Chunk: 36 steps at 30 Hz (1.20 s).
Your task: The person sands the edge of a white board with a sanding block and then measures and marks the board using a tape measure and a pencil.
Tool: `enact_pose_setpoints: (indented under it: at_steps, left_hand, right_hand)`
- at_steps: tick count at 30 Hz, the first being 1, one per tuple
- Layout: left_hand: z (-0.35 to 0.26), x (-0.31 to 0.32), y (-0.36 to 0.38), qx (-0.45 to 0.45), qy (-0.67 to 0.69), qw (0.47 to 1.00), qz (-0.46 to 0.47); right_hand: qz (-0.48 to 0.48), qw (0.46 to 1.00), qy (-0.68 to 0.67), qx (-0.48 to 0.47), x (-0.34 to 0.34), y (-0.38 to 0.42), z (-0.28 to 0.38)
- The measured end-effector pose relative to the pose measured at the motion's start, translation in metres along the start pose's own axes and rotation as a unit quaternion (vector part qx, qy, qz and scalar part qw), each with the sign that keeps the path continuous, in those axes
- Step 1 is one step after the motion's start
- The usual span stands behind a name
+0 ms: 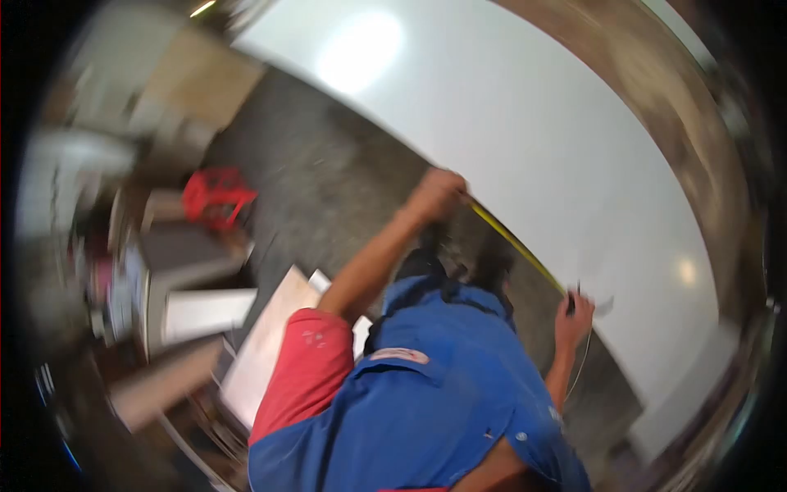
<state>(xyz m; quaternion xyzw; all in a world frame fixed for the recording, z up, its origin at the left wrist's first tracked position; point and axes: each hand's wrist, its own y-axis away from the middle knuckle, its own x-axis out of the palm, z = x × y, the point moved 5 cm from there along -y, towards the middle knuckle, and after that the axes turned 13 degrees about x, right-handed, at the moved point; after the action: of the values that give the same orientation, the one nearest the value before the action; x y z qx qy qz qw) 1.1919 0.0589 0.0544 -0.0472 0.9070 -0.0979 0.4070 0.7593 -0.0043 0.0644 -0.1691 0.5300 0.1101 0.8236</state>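
Head view, blurred by motion: a person in a blue shirt (pixel 443 385) with red sleeves bends over the near edge of a large white board (pixel 541 148) that lies flat and fills the upper right of the picture.

The hand at picture left (pixel 438 193), at the end of the outstretched arm, is closed over one end of a yellow tape (pixel 516 243) at the board's edge. Which of the person's own hands this is I cannot tell for sure; by the body's lie I take it as the left. The tape runs straight along the edge to the other hand (pixel 574 316), the right, whose grip is closed on a small dark thing, too blurred to name, touching the board.

Behind the person lie a grey floor (pixel 328 180), a red crate (pixel 215 197) and pale panels (pixel 262 344).
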Motion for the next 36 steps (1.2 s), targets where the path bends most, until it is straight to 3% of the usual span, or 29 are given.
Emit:
enact_pose_setpoints:
  at_steps: [2,4,6,12,18,20,30,32,33,35,36]
  left_hand:
    - [0.009,0.001,0.056,-0.014,-0.013,0.998,-0.068]
    - [0.012,-0.01,0.115,-0.061,-0.019,0.995,-0.081]
    - [-0.004,-0.024,0.167,-0.11,-0.019,0.989,-0.1]
    - [0.03,-0.031,0.313,-0.247,0.006,0.945,-0.216]
    - [0.051,-0.087,0.43,-0.387,-0.009,0.858,-0.336]
    - [0.06,-0.109,0.46,-0.439,-0.032,0.812,-0.384]
    - [0.184,-0.167,0.54,-0.522,0.054,0.675,-0.519]
    - [0.206,-0.186,0.564,-0.541,0.044,0.587,-0.601]
    - [0.213,-0.196,0.572,-0.541,0.041,0.578,-0.609]
    - [0.218,-0.208,0.607,-0.575,0.024,0.492,-0.653]
    - [0.22,-0.215,0.622,-0.577,0.02,0.483,-0.658]
  right_hand:
    - [0.099,0.992,-0.054,-0.047,0.014,-0.008,0.034]
    - [0.153,0.978,-0.091,-0.111,0.043,-0.012,0.067]
    - [0.264,0.949,-0.099,-0.139,0.061,-0.016,0.104]
    - [0.422,0.863,-0.117,-0.251,0.186,-0.034,0.268]
    - [0.487,0.768,-0.016,-0.415,0.269,-0.038,0.436]
    - [0.491,0.756,-0.016,-0.432,0.282,-0.043,0.484]
    - [0.558,0.668,0.029,-0.492,0.378,-0.056,0.706]
    - [0.521,0.668,0.009,-0.531,0.406,-0.057,0.766]
    - [0.52,0.661,0.011,-0.541,0.411,-0.058,0.8]
    - [0.544,0.644,-0.026,-0.537,0.425,-0.051,0.874]
    - [0.528,0.619,-0.019,-0.581,0.435,-0.049,0.909]
